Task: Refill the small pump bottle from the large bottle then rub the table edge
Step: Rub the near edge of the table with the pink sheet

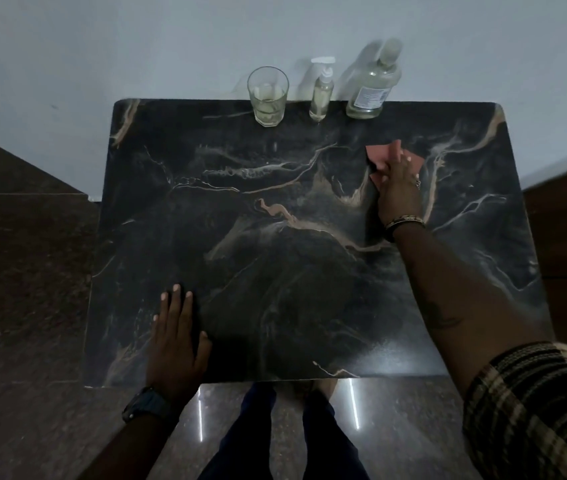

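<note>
The small clear pump bottle (322,95) with a white pump stands at the far edge of the dark marble table (240,237). The large clear bottle (374,84) stands just right of it, capped. My right hand (398,192) lies on a pink cloth (380,157) on the table's far right part, fingers closed on the cloth. Near the front left corner my left hand (176,337) rests flat on the tabletop, fingers apart, holding nothing.
A drinking glass (268,97) with a little pale liquid stands left of the pump bottle. A white wall runs behind the table. Dark polished floor surrounds the table, and my legs stand at its front edge.
</note>
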